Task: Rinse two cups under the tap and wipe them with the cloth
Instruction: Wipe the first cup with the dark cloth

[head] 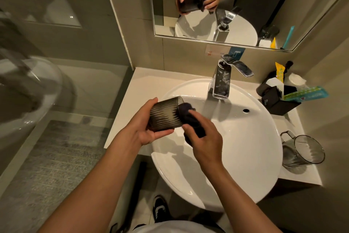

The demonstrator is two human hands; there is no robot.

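My left hand point(145, 127) grips a dark ribbed glass cup point(166, 114), held on its side over the left rim of the white basin point(255, 138), mouth facing right. My right hand point(204, 138) holds a dark cloth point(188, 113) and presses it into the cup's mouth. A second cup point(302, 149), clear smoky glass with a handle, lies tilted on the counter to the right of the basin. The chrome tap point(222, 79) stands behind the basin; no water stream is visible.
A black holder point(277, 100) with packets and toiletries sits on the counter at the back right. A mirror point(264, 15) above the tap reflects my hands. A glass shower partition point(56, 91) and the grey floor lie to the left.
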